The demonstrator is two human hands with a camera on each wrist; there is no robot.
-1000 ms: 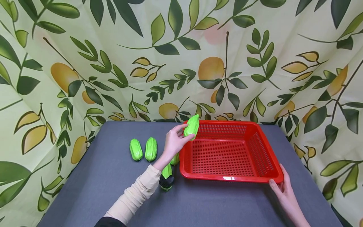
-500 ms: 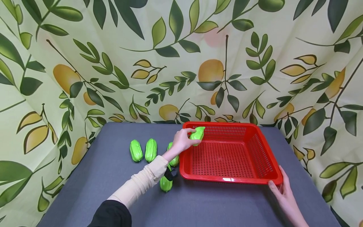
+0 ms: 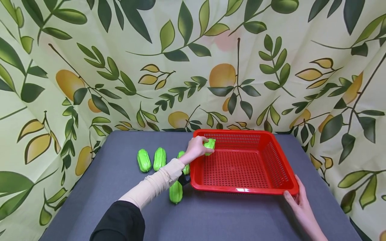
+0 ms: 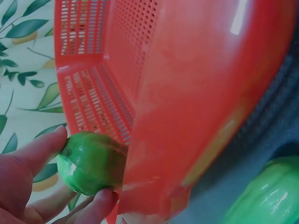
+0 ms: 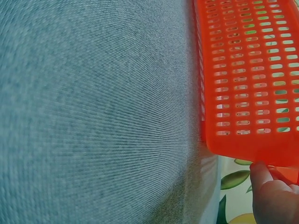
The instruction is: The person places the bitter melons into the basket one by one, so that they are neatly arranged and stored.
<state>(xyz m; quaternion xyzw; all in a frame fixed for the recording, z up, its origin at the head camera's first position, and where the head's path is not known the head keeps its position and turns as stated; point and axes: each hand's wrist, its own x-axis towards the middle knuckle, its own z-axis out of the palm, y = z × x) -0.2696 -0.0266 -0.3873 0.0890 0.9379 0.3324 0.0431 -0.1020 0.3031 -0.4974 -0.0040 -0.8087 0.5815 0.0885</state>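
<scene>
My left hand (image 3: 196, 147) pinches a light green, ribbed gourd (image 3: 209, 144) between thumb and fingers, inside the back left corner of a red plastic basket (image 3: 241, 190). In the left wrist view the gourd (image 4: 91, 163) shows its rounded end, with the fingers around it and the basket wall covering its far end. At the basket's front right corner my right hand (image 3: 298, 201) grips the rim, thumb on the front side. The right wrist view shows that thumb (image 5: 275, 191) against the basket's edge. The basket's slotted floor shows nothing else lying in it.
Two gourds lie side by side on the grey cloth, a left one (image 3: 144, 160) and a right one (image 3: 159, 159). Another gourd (image 3: 176, 192) lies in front of my left forearm, and one more (image 3: 186, 169) is partly hidden behind the wrist. A leaf-patterned curtain (image 3: 193, 67) encloses the table.
My left hand has lowered the gourd from above the basket's left rim to inside its back left corner, tilting it. My right hand keeps its hold on the front right corner.
</scene>
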